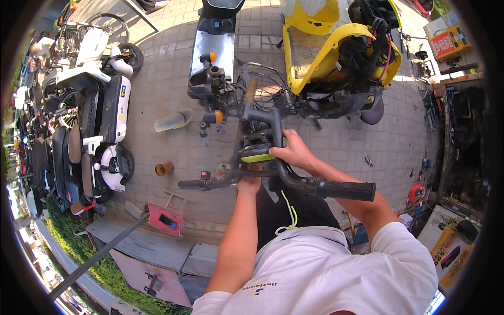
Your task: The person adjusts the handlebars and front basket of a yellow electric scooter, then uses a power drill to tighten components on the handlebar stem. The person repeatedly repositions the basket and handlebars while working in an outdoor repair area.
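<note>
Got a handlebar (277,127) smack mid-scene. Gripping its right side with the right hand (295,151), thumb at the green-edged unit (256,157). Can't tell the grip of the left hand (249,184), half hidden underneath. Farther out: yellow scooter (324,60) far right, parked scooters (122,107) left.

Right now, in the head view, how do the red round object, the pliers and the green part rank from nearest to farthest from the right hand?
1. Green part: left of the right hand, at its thumb.
2. Pliers: on the paving, right.
3. Red round object: farther right.
</note>
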`<control>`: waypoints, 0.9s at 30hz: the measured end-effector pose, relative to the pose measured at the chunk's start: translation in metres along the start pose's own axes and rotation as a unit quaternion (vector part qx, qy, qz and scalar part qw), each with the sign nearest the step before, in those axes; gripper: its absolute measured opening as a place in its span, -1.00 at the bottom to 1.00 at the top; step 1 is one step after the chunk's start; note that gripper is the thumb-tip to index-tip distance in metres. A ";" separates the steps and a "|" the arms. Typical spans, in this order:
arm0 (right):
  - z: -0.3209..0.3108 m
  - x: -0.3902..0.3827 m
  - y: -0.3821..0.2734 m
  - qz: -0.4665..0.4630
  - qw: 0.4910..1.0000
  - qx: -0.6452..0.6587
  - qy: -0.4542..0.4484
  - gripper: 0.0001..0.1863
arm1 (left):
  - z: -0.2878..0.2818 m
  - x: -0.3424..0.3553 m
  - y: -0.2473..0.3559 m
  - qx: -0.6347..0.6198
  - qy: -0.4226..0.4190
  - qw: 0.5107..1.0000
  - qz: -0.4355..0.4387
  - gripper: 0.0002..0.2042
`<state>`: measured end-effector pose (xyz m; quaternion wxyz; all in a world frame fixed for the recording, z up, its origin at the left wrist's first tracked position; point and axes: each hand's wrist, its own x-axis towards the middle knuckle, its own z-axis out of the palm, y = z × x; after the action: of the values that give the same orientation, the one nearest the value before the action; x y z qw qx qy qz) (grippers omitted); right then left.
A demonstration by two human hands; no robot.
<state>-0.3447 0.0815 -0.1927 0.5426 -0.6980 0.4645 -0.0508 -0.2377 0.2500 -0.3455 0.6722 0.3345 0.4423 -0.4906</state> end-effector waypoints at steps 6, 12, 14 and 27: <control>0.016 -0.004 0.008 -0.063 0.992 -0.110 0.024 -0.25 | -0.057 0.001 -0.010 0.156 0.037 0.987 0.004 -0.87; 0.019 -0.002 0.028 -0.059 0.980 -0.188 0.009 -0.18 | -0.013 -0.044 0.010 0.346 0.046 0.928 0.128 -0.37; 0.023 0.002 0.036 -0.074 0.972 -0.221 0.007 -0.17 | 0.009 -0.045 0.003 0.364 -0.073 0.918 0.137 -0.29; 0.017 0.007 0.030 -0.063 0.976 -0.209 0.013 -0.19 | 0.028 -0.029 -0.061 0.286 -0.159 0.943 -0.063 -0.28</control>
<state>-0.3488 0.0897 -0.2267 0.3747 -0.8229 0.4270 0.0046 -0.2923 0.2177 -0.3087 0.5776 0.4020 0.1913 -0.6843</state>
